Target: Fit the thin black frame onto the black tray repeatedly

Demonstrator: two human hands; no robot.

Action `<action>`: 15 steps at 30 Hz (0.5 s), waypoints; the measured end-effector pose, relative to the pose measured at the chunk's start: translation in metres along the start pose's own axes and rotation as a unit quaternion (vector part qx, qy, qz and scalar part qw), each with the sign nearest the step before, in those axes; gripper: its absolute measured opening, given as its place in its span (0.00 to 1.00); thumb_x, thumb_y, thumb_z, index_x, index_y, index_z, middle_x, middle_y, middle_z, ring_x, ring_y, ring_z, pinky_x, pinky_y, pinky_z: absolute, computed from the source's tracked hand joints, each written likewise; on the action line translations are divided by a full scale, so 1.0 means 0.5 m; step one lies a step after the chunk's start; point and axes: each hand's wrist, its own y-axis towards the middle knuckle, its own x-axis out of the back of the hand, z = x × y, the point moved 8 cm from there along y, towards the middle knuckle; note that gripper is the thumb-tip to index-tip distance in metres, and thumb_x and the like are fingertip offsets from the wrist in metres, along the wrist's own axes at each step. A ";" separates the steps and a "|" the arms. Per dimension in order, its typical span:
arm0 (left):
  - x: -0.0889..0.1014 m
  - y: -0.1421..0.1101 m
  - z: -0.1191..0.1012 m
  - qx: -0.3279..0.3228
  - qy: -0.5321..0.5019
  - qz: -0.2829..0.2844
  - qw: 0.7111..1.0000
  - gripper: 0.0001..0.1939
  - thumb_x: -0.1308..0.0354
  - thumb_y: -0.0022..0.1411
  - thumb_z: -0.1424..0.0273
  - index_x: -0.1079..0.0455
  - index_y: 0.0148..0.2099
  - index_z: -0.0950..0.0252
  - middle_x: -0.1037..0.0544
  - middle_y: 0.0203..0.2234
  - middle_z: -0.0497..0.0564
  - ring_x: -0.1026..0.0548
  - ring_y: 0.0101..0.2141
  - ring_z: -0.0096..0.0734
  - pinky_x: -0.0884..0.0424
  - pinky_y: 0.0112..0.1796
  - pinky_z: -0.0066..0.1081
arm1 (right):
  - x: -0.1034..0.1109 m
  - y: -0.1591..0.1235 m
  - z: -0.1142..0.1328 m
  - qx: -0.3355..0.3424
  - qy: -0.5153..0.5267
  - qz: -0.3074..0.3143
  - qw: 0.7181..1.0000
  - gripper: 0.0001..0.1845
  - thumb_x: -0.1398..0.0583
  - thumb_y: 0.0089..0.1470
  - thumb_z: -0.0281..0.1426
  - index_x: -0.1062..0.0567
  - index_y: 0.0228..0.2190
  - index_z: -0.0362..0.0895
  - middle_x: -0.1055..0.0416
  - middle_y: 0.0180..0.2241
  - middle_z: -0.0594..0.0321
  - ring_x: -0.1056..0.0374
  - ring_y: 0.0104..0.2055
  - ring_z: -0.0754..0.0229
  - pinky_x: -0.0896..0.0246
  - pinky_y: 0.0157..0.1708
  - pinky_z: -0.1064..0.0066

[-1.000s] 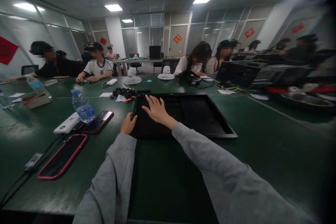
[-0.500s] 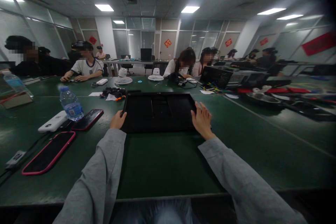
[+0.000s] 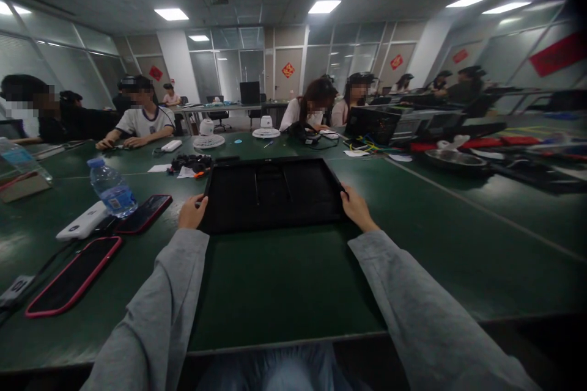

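Observation:
A wide, shallow black tray with a raised rim lies on the green table in front of me. Two upright ridges and a slot-like shape mark its dark inside. My left hand grips its left edge, with the thumb on top. At the opposite side, my right hand is closed round the right edge, thumb over the rim. The fingers under both edges are hidden.
On the left stand a water bottle, a white power bank and two phones, one a pink-edged phone. Small white fans and a black computer case stand farther back. A metal pan sits right. Several people work around.
My right hand has gone from spread fingers on the tray's right rim to a closed grip on its edge. The left hand keeps its hold. The whole view has shifted slightly.

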 end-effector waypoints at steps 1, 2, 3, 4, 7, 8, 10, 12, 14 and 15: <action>-0.003 0.000 0.002 0.005 -0.003 0.009 1.000 0.24 0.48 0.66 0.55 0.27 0.55 0.65 0.22 0.49 0.58 0.23 0.44 0.39 0.30 0.50 0.38 | 0.000 -0.001 0.002 0.005 0.000 0.003 1.000 0.31 0.55 0.64 0.36 0.38 0.64 0.39 0.29 0.55 0.47 0.30 0.53 0.44 0.37 0.53 0.53; -0.007 0.000 0.004 0.011 -0.007 0.019 1.000 0.25 0.48 0.66 0.54 0.27 0.56 0.65 0.22 0.49 0.58 0.23 0.45 0.40 0.30 0.50 0.37 | 0.000 -0.001 0.003 0.006 -0.001 0.006 1.000 0.31 0.55 0.65 0.36 0.38 0.65 0.40 0.29 0.55 0.47 0.30 0.53 0.44 0.37 0.53 0.53; -0.011 0.000 0.006 0.018 -0.013 0.028 0.999 0.26 0.48 0.66 0.53 0.28 0.57 0.65 0.22 0.49 0.59 0.23 0.45 0.40 0.30 0.50 0.37 | 0.001 -0.001 0.002 0.002 -0.004 0.008 1.000 0.31 0.55 0.65 0.36 0.39 0.65 0.41 0.28 0.54 0.47 0.30 0.52 0.44 0.37 0.52 0.53; -0.014 0.000 0.008 0.025 -0.022 0.034 0.999 0.28 0.49 0.66 0.52 0.29 0.58 0.66 0.22 0.49 0.59 0.23 0.45 0.40 0.30 0.49 0.37 | 0.002 -0.002 0.001 -0.004 -0.008 0.008 1.000 0.32 0.55 0.65 0.37 0.40 0.66 0.41 0.27 0.53 0.47 0.29 0.51 0.44 0.36 0.51 0.53; -0.019 0.000 0.011 0.038 -0.054 0.042 0.997 0.31 0.49 0.65 0.51 0.33 0.61 0.67 0.22 0.50 0.60 0.22 0.45 0.39 0.29 0.48 0.37 | 0.004 -0.003 0.000 -0.020 -0.020 0.009 1.000 0.33 0.53 0.65 0.38 0.43 0.68 0.41 0.26 0.50 0.46 0.28 0.49 0.43 0.35 0.49 0.53; -0.021 -0.001 0.011 0.039 -0.062 0.045 0.996 0.31 0.48 0.65 0.51 0.33 0.62 0.67 0.22 0.50 0.60 0.22 0.45 0.39 0.29 0.48 0.37 | 0.005 -0.003 0.001 -0.021 -0.022 0.008 1.000 0.33 0.53 0.64 0.38 0.43 0.68 0.41 0.26 0.50 0.46 0.28 0.49 0.43 0.35 0.49 0.53; -0.023 -0.001 0.009 0.039 -0.071 0.055 0.995 0.30 0.47 0.64 0.52 0.31 0.60 0.66 0.21 0.48 0.60 0.22 0.45 0.40 0.29 0.48 0.38 | 0.004 -0.004 0.001 -0.021 -0.024 0.005 0.999 0.34 0.53 0.64 0.38 0.44 0.68 0.40 0.26 0.51 0.45 0.28 0.49 0.42 0.35 0.49 0.53; -0.025 0.000 0.009 0.040 -0.083 0.059 0.994 0.27 0.45 0.64 0.53 0.29 0.58 0.66 0.21 0.47 0.59 0.23 0.45 0.41 0.29 0.49 0.38 | 0.004 -0.004 0.001 -0.015 -0.022 0.001 1.000 0.34 0.53 0.64 0.38 0.42 0.67 0.39 0.26 0.51 0.44 0.28 0.49 0.42 0.35 0.49 0.52; -0.022 0.003 0.011 0.047 -0.109 0.048 0.992 0.26 0.45 0.64 0.55 0.29 0.58 0.66 0.21 0.48 0.59 0.23 0.46 0.40 0.29 0.49 0.38 | 0.002 -0.003 0.001 -0.006 -0.016 -0.001 1.000 0.32 0.53 0.64 0.38 0.40 0.66 0.39 0.26 0.50 0.45 0.28 0.49 0.43 0.35 0.50 0.53; -0.021 0.005 0.014 0.052 -0.127 0.038 0.990 0.26 0.45 0.65 0.56 0.30 0.58 0.67 0.22 0.49 0.60 0.23 0.46 0.39 0.29 0.49 0.38 | 0.001 -0.003 0.002 -0.003 -0.013 0.001 1.000 0.32 0.53 0.64 0.37 0.38 0.65 0.39 0.26 0.50 0.45 0.28 0.49 0.44 0.35 0.50 0.53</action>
